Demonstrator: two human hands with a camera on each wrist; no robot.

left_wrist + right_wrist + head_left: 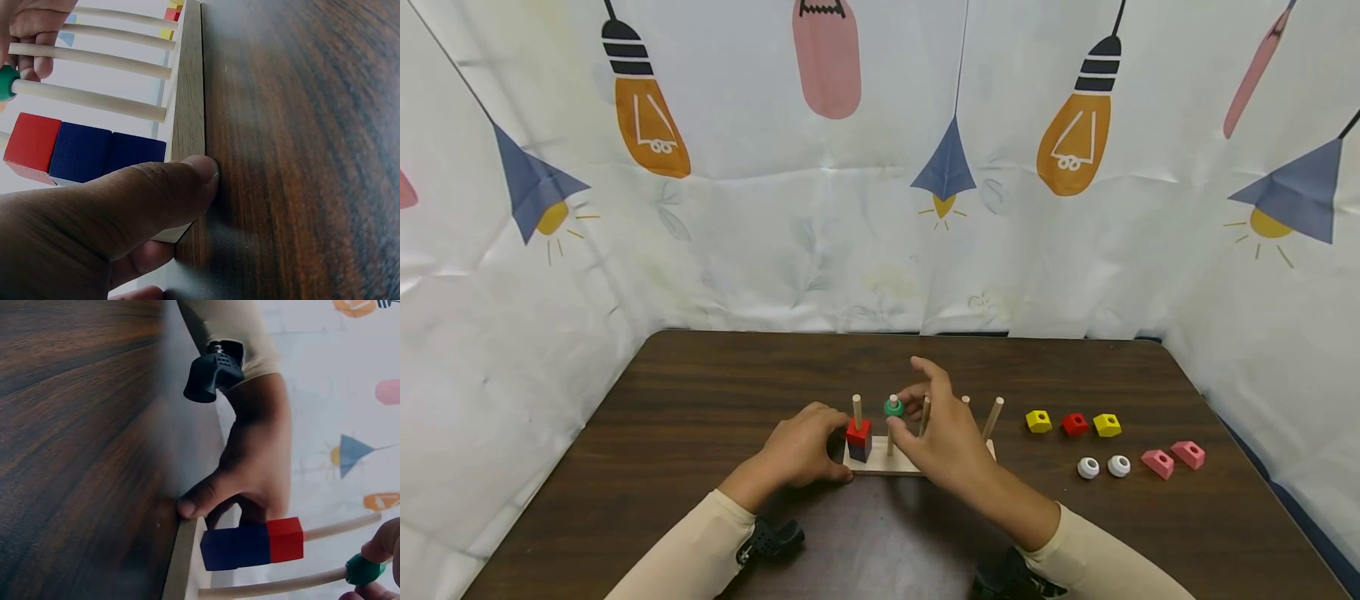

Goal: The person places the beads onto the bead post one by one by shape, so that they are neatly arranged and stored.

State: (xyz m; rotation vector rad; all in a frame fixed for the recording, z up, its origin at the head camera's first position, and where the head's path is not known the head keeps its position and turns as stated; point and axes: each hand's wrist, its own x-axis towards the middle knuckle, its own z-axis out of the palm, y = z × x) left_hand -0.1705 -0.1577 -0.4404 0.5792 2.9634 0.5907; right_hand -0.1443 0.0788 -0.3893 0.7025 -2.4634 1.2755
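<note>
A light wooden peg board point(883, 468) with several upright pegs stands on the table. My left hand point(805, 446) grips its left end, the thumb point(197, 175) on the front edge and the other fingers behind. On the leftmost peg sit a red block point(859, 431) and, beneath it, two dark blue blocks point(81, 152). A green bead point(364, 570) is threaded near the top of the second peg, the peg's tip poking out above it. My right hand point(951, 437) pinches this bead between thumb and fingers. The hand partly hides the pegs to the right.
To the right lie two yellow blocks point(1038, 422) with a red block point(1075, 425) between them, two white beads point(1087, 468) and two pink blocks point(1158, 463). A patterned white curtain point(850, 250) surrounds the dark wooden table point(700, 375).
</note>
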